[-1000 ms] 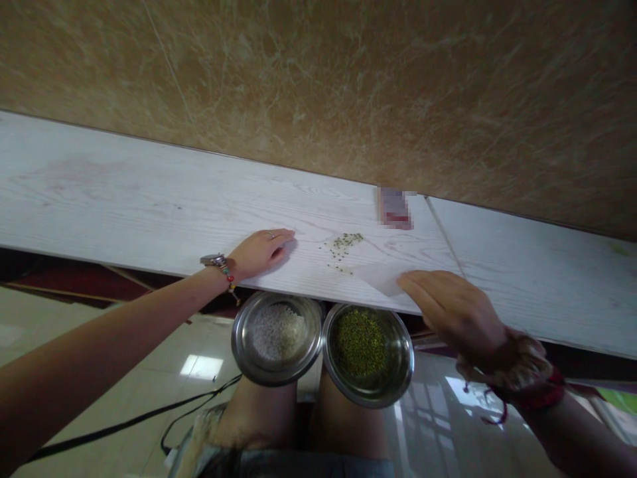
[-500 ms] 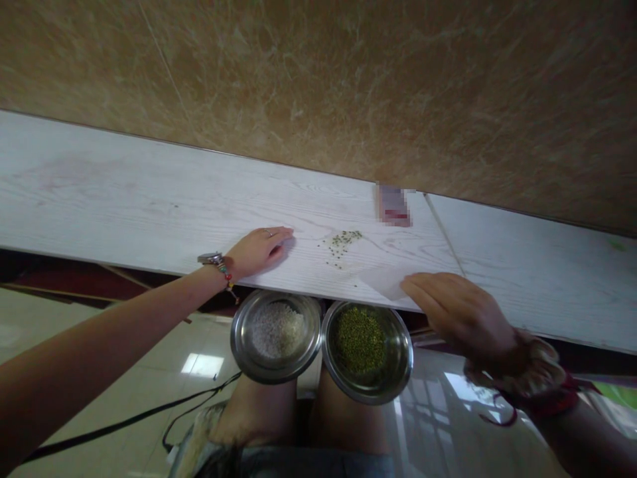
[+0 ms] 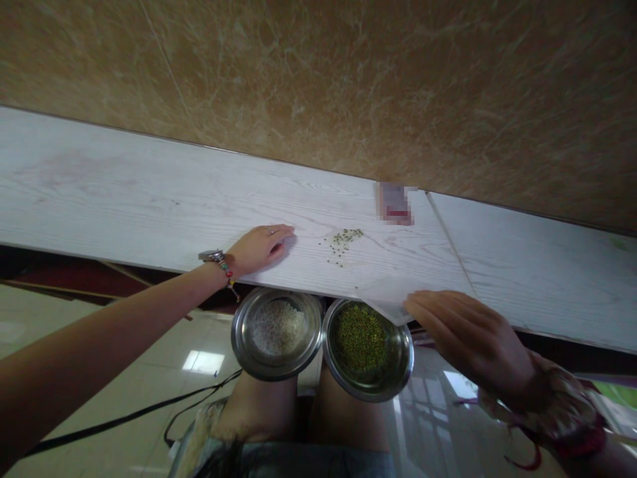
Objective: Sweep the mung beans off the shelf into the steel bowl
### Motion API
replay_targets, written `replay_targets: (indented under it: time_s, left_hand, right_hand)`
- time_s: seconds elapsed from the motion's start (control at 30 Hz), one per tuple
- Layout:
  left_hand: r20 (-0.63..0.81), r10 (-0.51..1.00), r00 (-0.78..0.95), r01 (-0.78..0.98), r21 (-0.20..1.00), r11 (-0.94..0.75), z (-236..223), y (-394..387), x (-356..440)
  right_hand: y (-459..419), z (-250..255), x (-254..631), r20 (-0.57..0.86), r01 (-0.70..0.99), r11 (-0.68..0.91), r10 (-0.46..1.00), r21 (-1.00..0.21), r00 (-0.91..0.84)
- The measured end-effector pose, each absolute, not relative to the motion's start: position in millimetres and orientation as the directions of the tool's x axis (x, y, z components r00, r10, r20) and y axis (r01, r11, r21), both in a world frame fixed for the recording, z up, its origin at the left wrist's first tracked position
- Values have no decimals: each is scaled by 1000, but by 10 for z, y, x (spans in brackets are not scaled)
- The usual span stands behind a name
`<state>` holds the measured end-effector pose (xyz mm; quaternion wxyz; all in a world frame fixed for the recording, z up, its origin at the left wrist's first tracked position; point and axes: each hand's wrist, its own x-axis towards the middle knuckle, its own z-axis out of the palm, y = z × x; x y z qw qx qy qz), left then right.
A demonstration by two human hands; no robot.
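Observation:
My left hand [image 3: 261,249] lies flat on the white wood-grain table [image 3: 149,192], fingers stretched out, holding nothing. To its right is a small scatter of mung beans mixed with pale grains [image 3: 345,240]. My right hand [image 3: 468,335] pinches a thin white sheet, apparently paper [image 3: 387,295], at the table's front edge. The sheet's lower corner overlaps the rim of a steel bowl [image 3: 407,372] containing mung beans [image 3: 361,337]. Beside that bowl sits another steel bowl [image 3: 237,342] with white grains, probably rice [image 3: 276,326]. Both bowls rest at my knees.
A blurred-out small item [image 3: 395,202] lies at the table's back edge, by the brown marbled wall [image 3: 298,86]. A seam [image 3: 450,242] crosses the table on the right. Black straps [image 3: 134,411] hang at lower left above the tiled floor [image 3: 114,352].
My right hand has moved down and slightly right with the sheet, whose corner now reaches over the mung bean bowl's rim. My left hand and the scattered beans stay put.

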<state>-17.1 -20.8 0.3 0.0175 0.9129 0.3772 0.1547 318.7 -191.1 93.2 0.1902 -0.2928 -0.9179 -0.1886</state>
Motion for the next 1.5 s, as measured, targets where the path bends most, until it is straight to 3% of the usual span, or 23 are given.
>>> replay_targets:
  time_s: [0.3,0.5,0.83,1.0,1.5]
  left_hand:
    - [237,712,661,696,161,-699,34,-218,-155]
    - [228,720,655,707,152,-691,35,-227,-153]
    - [241,713,658,702,146,-697,38,-230,-152]
    - [263,705,658,694,150,-704,22,-221,-162]
    - [263,702,662,687,162,-709,-2,-208,-179]
  right_hand:
    - [-1864,1039,3122,381,554,772,432,312,-817]
    - [-1983,961,3212,436,618,749,486,239,-758]
    - [-1870,930,3091,413,585,753,449,303,-792]
    - [-1673,807,3073,438,636,668,474,387,-764]
    - [-1533,798,2977,459,606,687,422,402,-782]
